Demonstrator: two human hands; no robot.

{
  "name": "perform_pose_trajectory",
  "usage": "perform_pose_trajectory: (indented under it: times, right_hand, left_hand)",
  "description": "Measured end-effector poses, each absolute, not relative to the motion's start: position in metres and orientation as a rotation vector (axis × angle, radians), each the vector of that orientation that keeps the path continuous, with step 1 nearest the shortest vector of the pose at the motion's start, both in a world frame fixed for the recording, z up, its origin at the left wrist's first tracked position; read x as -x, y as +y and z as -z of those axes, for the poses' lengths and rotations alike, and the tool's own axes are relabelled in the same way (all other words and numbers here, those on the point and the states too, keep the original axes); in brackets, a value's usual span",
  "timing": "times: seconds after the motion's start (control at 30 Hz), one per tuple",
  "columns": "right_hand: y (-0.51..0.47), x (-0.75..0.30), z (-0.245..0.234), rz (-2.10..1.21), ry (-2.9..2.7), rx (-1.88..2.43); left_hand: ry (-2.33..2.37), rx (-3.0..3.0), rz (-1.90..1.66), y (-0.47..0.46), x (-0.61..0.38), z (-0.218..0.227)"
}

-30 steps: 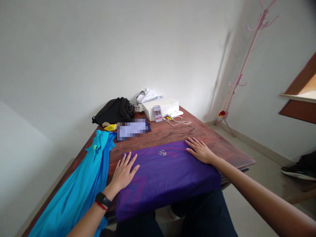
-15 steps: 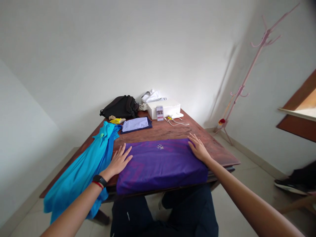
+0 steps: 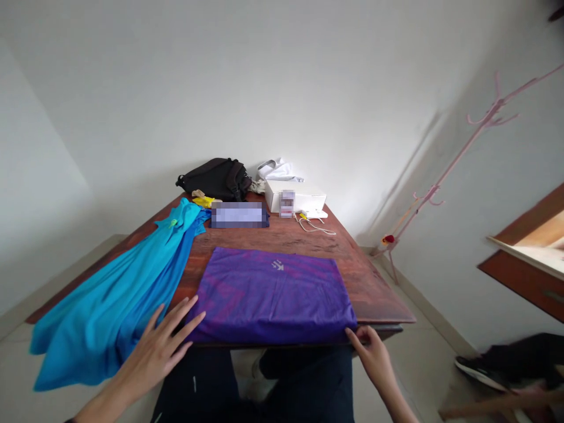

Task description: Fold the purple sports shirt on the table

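Folded purple cloth [image 3: 273, 294] lies mid-frame on the wooden counter [image 3: 286, 239].
Left hand [image 3: 150, 355] has its fingers spread at the cloth's lower left corner (a blue garment [image 3: 114, 299] lies just beside); right hand [image 3: 374, 358] has its fingers curled at the lower right corner, pinching or not, I cannot tell.

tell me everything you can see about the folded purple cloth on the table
The folded purple cloth lies flat as a neat rectangle on the reddish-brown wooden table, near its closest edge. It is mottled, with a paler chevron pattern and a small pale logo near the far edge. The right hand is at its near right corner; the open left hand is just beside its near left corner.
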State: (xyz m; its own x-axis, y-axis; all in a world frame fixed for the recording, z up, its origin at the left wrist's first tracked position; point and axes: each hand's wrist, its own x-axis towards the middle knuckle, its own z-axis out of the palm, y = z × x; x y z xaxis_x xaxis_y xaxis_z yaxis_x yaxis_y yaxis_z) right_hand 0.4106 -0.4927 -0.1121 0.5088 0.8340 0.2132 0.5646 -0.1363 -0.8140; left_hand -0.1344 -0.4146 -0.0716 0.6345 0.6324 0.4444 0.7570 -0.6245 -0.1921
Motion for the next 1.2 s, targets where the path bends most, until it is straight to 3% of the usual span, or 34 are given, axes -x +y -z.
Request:
perform_pose_trajectory:
  times: [0.23,0.43,0.57,0.87,1.03,1.2]
  right_hand:
    - [-0.482,-0.407,0.111,-0.752,-1.068,1.704]
    - [-0.488,-0.400,0.106,-0.779,-1.061,1.594]
    - [-0.494,-0.400,0.092,-0.971,-1.025,1.479]
    - [-0.488,-0.368,0.002,-1.303,-0.816,1.314]
    - [-0.444,-0.339,-0.051,-1.384,-0.815,1.158]
    - [-0.402,-0.320,-0.073,-1.454,-0.840,1.123]
  left_hand:
    - [-1.141,2.508,0.476,-0.401,0.128,0.069]
    - [-1.096,2.556,0.537,-0.397,0.134,0.073]
    - [-1.104,2.634,0.633,-0.394,0.135,0.065]
    - [-1.207,2.888,0.690,-0.436,0.064,0.011]
    - [-1.239,3.131,0.979,-0.428,-0.033,-0.024]
    - [-1.402,3.154,1.204,-0.381,-0.107,-0.031]
